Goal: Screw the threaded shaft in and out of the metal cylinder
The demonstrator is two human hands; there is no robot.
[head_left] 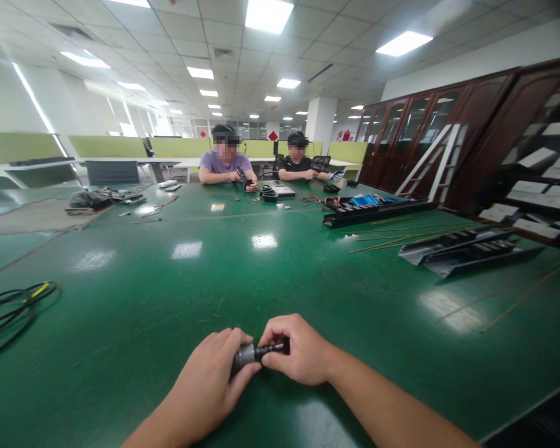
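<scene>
We grip the barrel [246, 356] in our left hand [211, 377], shaft [261, 353] pinched by our right hand [305, 353]; long axis runs left–right.

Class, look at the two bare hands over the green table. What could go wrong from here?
The left hand grips a grey cylinder while the right hand closes round its slim dark shaft, so a slip might pinch a fingertip. The cylinder is round and the table looks smooth, so if dropped, it could roll away.
</scene>
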